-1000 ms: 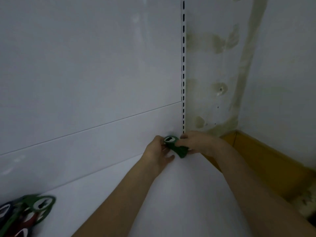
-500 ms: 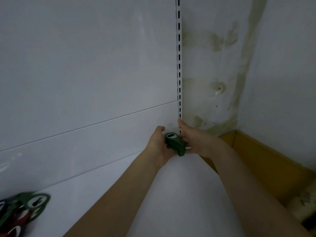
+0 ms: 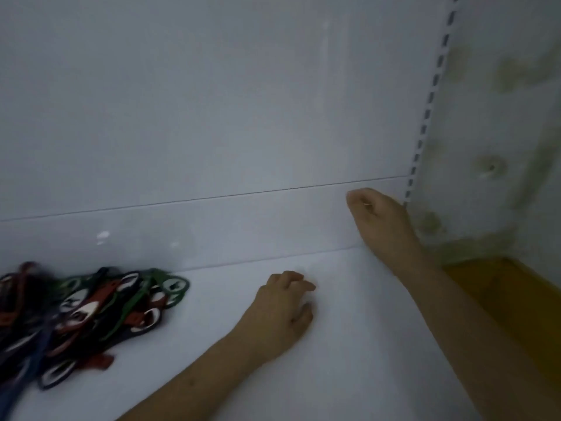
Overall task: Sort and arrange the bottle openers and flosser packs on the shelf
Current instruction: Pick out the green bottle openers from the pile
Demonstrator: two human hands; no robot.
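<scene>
"Where were the hands when you looked?"

"From my feed, the left hand (image 3: pixel 280 308) lay palm down on the white shelf (image 3: pixel 349 344), fingers loosely curled and spread, with nothing under them that I could see. The right hand (image 3: pixel 379 217) was raised beyond it, up against the back panel (image 3: pixel 212 117), next to the slotted upright (image 3: pixel 425 123)."

"Was the right one holding anything?"

"Its fingers were curled inward in a loose fist, knuckles toward me. I could not tell whether anything sat inside; the picture was blurred there."

"And the bottle openers?"

"A jumbled pile of bottle openers (image 3: pixel 85 311), green, red and dark blue, lay on the shelf well to the left of the left hand, not touching it. The nearest one to the fingers was a green opener (image 3: pixel 173 285) at the pile's far right edge."

"Anything on the other side?"

"To the right of the right forearm I saw a stained wall (image 3: pixel 501 147) and a yellow ledge (image 3: pixel 516 299) below it."
</scene>
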